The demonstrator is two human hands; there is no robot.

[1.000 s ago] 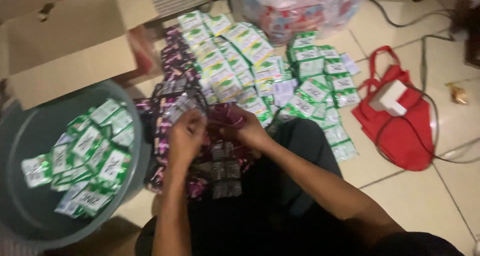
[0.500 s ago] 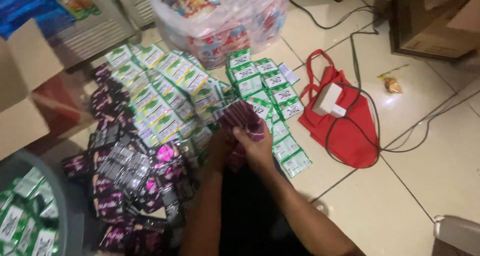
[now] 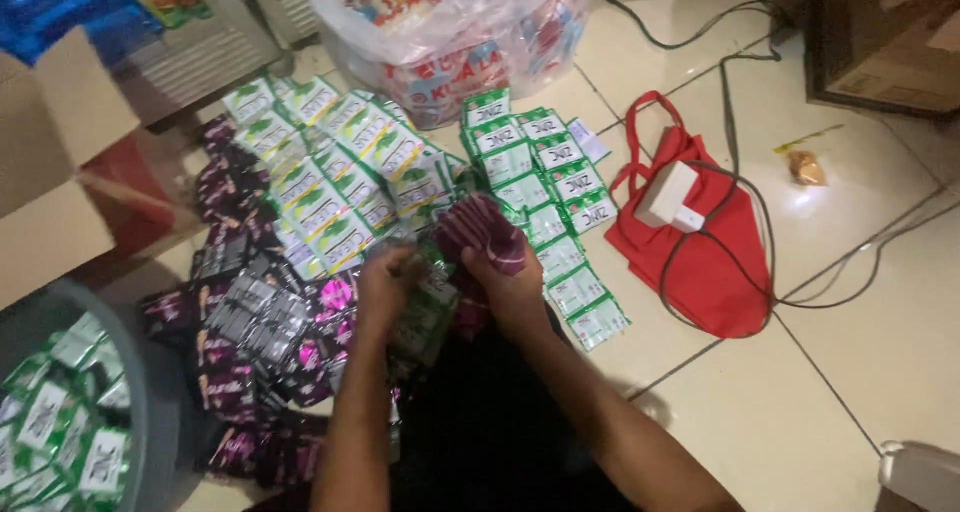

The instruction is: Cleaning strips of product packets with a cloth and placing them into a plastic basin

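Left hand (image 3: pixel 388 284): I see it closed low over the sachets, fingers curled on a green and dark strip just near of the green rows; blur hides how much it holds.
Right hand (image 3: pixel 505 272): closed around a maroon bundle (image 3: pixel 485 234), thumb on the near side, fingers wrapped over the top; the grip looks firm.
Bundle place: in the middle of the floor spread, lifted slightly above the green sachets (image 3: pixel 340 172), touching both hands' reach, just left of the teal strips (image 3: pixel 545 187).
Dark sachets (image 3: pixel 255 322): a loose heap to the left and near, spilling toward the grey tub (image 3: pixel 150 412).
Tub: near left, partly filled with green-and-white packets.
Far side: a clear bag (image 3: pixel 450 32) of mixed packets stands beyond the rows; a cardboard box (image 3: pixel 60 172) sits far left.
Right side: a red bag (image 3: pixel 700 242) lies flat with a white charger (image 3: pixel 668 197) and cable on it, apart from the sachets.
Doing it well: I judge the bundle should stay squared in the right hand while the left feeds strips one at a time, edges lined up, so none slide out.
Watch: I would keep the hands over the spread, since the strips are slick and a loose squeeze could scatter them into the neighbouring rows.
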